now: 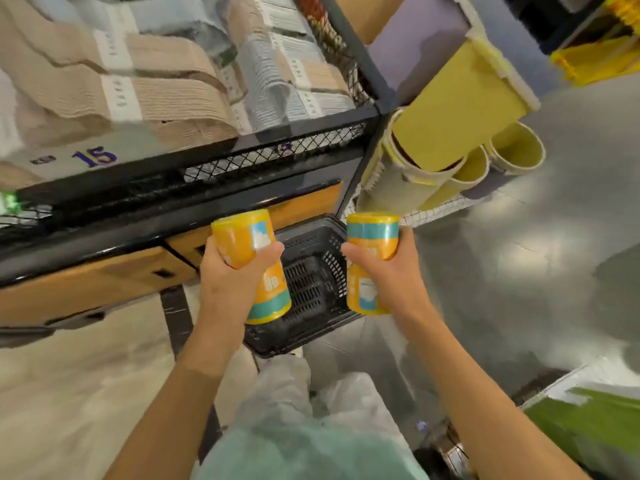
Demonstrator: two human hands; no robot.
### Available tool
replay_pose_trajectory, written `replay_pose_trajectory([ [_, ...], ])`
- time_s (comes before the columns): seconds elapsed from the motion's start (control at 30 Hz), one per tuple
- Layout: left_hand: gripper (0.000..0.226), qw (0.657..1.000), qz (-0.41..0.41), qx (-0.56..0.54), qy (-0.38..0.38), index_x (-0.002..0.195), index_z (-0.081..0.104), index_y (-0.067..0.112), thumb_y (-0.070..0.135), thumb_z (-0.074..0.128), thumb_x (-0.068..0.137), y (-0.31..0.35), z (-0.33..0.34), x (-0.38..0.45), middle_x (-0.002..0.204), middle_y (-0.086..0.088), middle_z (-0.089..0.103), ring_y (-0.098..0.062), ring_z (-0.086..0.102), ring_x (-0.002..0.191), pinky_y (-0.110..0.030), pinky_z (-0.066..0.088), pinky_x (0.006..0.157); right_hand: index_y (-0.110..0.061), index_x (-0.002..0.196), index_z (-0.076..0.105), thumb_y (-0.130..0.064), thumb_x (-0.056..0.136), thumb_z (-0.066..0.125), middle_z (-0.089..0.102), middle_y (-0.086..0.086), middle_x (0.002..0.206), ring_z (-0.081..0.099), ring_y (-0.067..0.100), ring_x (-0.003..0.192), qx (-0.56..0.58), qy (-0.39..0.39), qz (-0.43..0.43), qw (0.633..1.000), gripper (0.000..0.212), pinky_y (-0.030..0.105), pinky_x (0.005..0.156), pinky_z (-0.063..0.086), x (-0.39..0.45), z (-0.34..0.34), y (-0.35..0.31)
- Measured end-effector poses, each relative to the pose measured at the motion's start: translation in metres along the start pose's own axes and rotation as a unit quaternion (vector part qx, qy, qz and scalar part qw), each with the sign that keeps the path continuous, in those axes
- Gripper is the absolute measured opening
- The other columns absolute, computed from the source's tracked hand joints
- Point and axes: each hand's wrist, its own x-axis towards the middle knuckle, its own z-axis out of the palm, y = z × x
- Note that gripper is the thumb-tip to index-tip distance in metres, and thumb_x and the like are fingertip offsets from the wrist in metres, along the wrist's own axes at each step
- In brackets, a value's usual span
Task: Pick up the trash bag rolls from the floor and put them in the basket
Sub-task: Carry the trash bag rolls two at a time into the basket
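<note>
Currently, the carrying step is in hand. One trash bag roll (251, 268) is clasped in the left hand (228, 271), and a second roll (370, 263) is clasped in the right hand (388, 268). The black basket (311, 285) is seen below, between both hands. Next, both rolls are to be lowered over its opening and released.

A black metal shelf rack (214, 188) with wire-mesh edging holds stacked beige and grey folded textiles (145, 84). Orange wooden panels (86, 282) run beneath it. Yellow cylindrical bins (460, 161) lean beside the rack. The glossy grey floor (519, 289) reflects overhead light.
</note>
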Motion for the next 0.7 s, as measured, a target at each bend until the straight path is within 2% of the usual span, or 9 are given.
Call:
replay_pose_trajectory([
  [0.07,0.060,1.000,-0.025,0.000,0.017,0.118,0.060,0.020,0.031,0.090,0.067,-0.018,0.002,0.022,0.105,-0.002,0.073,-0.020,0.072,0.092,-0.037,0.059,0.073,-0.024,0.117,0.049,-0.031,0.078,0.087,0.066,-0.005,0.098,0.070,0.010,0.084,-0.016,-0.024,0.019,0.999,0.055,0.033,0.075,0.060,0.033,0.012,0.011],
  [0.2,0.052,0.995,-0.064,0.003,0.079,0.118,0.058,0.018,0.022,0.087,0.075,-0.072,0.012,0.070,0.103,0.000,0.072,-0.018,0.072,0.090,-0.030,0.055,0.068,-0.026,0.113,0.048,-0.034,0.076,0.089,0.069,-0.002,0.101,0.072,0.017,0.089,-0.065,-0.095,0.066,0.991,0.056,0.046,0.084,0.061,0.102,0.036,0.052],
  [0.3,0.055,0.989,-0.103,0.010,0.103,0.117,0.058,0.021,0.024,0.090,0.072,-0.129,0.019,0.109,0.102,0.002,0.072,-0.016,0.072,0.089,-0.032,0.058,0.069,-0.024,0.114,0.047,-0.036,0.076,0.088,0.068,-0.001,0.101,0.070,0.015,0.089,-0.100,-0.145,0.101,0.979,0.057,0.042,0.083,0.060,0.152,0.058,0.101],
  [0.37,0.061,0.984,-0.139,-0.001,0.115,0.115,0.059,0.025,0.031,0.094,0.065,-0.175,0.020,0.139,0.105,0.000,0.074,-0.021,0.072,0.093,-0.043,0.060,0.080,-0.020,0.118,0.046,-0.038,0.077,0.087,0.067,0.000,0.104,0.070,0.015,0.089,-0.119,-0.170,0.119,0.971,0.060,0.038,0.079,0.059,0.184,0.075,0.140],
  [0.43,0.070,0.979,-0.171,0.004,0.109,0.120,0.060,0.026,0.039,0.094,0.061,-0.226,0.019,0.169,0.109,0.000,0.074,-0.024,0.073,0.097,-0.048,0.059,0.086,-0.017,0.119,0.045,-0.038,0.077,0.087,0.068,0.003,0.106,0.070,0.017,0.091,-0.138,-0.179,0.137,0.964,0.063,0.041,0.082,0.059,0.215,0.094,0.187],
  [0.6,0.091,0.968,-0.210,0.053,0.124,0.118,0.062,0.018,0.055,0.091,0.041,-0.357,0.013,0.245,0.105,-0.003,0.075,-0.022,0.074,0.094,-0.047,0.061,0.084,-0.020,0.115,0.041,-0.042,0.069,0.089,0.069,0.003,0.106,0.071,0.021,0.094,-0.159,-0.195,0.173,0.952,0.070,0.050,0.091,0.058,0.283,0.147,0.320],
  [0.7,0.078,0.963,-0.223,0.091,0.123,0.117,0.053,0.015,0.045,0.094,0.058,-0.421,0.011,0.285,0.102,-0.002,0.070,-0.020,0.070,0.091,-0.038,0.058,0.075,-0.016,0.117,0.042,-0.038,0.072,0.088,0.067,0.005,0.106,0.069,0.023,0.096,-0.162,-0.200,0.205,0.944,0.068,0.051,0.093,0.056,0.312,0.175,0.391],
])
